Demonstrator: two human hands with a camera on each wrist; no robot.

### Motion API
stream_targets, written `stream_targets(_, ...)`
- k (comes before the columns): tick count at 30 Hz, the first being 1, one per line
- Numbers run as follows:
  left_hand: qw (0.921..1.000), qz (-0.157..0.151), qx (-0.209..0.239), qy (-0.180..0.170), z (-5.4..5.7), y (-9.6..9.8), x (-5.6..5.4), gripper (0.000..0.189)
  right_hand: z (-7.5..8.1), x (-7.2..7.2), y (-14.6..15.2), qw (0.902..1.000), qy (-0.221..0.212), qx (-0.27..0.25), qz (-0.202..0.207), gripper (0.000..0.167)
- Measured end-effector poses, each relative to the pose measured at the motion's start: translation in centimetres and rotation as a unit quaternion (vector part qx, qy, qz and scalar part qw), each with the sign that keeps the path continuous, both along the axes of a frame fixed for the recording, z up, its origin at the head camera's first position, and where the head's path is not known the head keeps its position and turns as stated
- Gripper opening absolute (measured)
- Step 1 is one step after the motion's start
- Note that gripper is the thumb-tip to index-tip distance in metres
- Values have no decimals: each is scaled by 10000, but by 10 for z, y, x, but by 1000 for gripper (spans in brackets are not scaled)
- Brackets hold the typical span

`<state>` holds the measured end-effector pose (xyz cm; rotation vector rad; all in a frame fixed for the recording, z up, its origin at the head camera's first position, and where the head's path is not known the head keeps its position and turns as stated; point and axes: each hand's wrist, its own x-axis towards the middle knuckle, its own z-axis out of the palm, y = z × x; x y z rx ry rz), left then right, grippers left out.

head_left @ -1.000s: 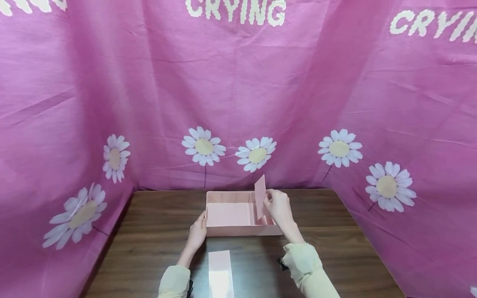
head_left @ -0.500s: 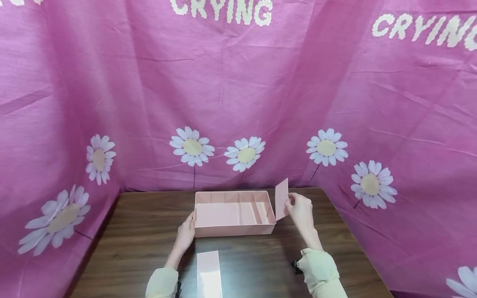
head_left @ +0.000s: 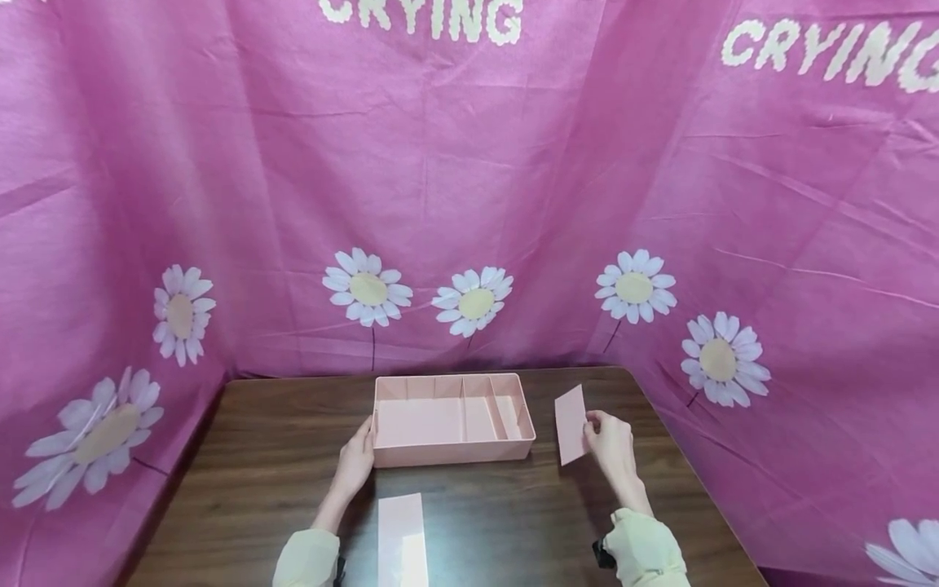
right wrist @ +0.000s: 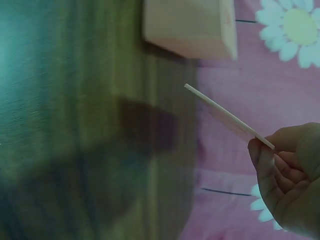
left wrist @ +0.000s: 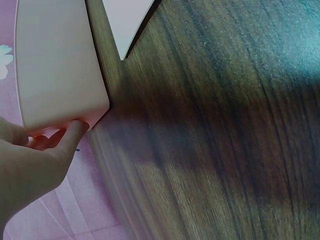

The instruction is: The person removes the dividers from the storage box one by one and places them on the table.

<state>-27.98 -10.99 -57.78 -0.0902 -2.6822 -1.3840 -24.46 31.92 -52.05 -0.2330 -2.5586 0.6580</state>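
A pink divided box [head_left: 452,454] stands open-topped on the table, with one wide compartment on the left and narrower ones on the right. My left hand [head_left: 355,463] holds its left end, fingers curled against the end wall in the left wrist view. To the right of the box, my right hand [head_left: 613,447] pinches a thin pink divider panel [head_left: 570,425] by one edge. The right wrist view shows that panel [right wrist: 222,112] edge-on between thumb and fingers, raised above the tabletop and apart from the box.
Another flat pink panel [head_left: 399,526] lies on the wooden table [head_left: 293,424] in front of the box, light glaring off its near part. A pink cloth [head_left: 469,179] with daisies and lettering hangs around the back and sides.
My right hand has lifted the divider panel out from over the box's right end, carried it right, then lowered it beside the box. My left hand stays at the box's left end.
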Motion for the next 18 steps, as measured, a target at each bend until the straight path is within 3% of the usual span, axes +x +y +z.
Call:
stream_targets(8, 10000, 28, -2, -90, 3, 1, 1, 43, -24, 0, 7, 9994, -298, -177, 16, 22)
stream_targets(18, 9999, 64, -49, -66, 2, 3, 1, 42, -36, -7, 11, 9981, -553, -268, 1, 22)
